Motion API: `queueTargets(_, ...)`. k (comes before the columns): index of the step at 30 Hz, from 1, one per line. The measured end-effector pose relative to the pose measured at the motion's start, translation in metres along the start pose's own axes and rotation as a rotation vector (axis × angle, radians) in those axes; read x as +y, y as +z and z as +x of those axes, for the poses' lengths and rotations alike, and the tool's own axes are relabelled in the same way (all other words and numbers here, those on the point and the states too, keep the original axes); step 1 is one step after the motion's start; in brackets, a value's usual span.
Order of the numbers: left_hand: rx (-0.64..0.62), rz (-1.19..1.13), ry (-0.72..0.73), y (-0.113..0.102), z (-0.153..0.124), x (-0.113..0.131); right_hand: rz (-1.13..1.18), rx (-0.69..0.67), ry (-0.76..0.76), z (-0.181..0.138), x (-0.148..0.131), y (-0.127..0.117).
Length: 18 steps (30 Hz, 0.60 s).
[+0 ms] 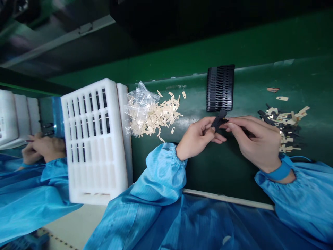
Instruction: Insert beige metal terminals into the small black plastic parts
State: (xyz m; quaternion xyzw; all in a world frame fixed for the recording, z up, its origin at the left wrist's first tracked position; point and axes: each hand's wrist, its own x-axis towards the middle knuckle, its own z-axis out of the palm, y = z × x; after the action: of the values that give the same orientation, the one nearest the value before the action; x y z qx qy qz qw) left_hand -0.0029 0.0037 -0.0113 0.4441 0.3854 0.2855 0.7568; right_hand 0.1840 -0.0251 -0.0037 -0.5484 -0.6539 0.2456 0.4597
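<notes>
Between thumb and fingers, my left hand (199,137) grips a flat black plastic part (219,118), tilted above the green bench. The fingertips of my right hand (256,139) are pinched together at the right end of that part. Whatever small piece they may hold there is too small to make out. Just beyond my hands stands a neat row of similar black parts (220,88). To the right of my right hand lies a loose pile of cream and black pieces (288,125).
A white foam tray (100,180) with slots, several holding black parts, stands at left. Beside it, small cream tabs (163,116) lie scattered by a clear plastic bag (143,100). A co-worker's hands (45,147) are at far left. The bench's front edge (226,198) runs before me.
</notes>
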Motion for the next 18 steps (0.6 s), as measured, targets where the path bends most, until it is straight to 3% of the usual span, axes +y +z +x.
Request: queueTargets(18,0.022,0.007,-0.017,0.0012,-0.0007,0.0024,-0.017,-0.009,0.006,0.0008,-0.0001,-0.0003)
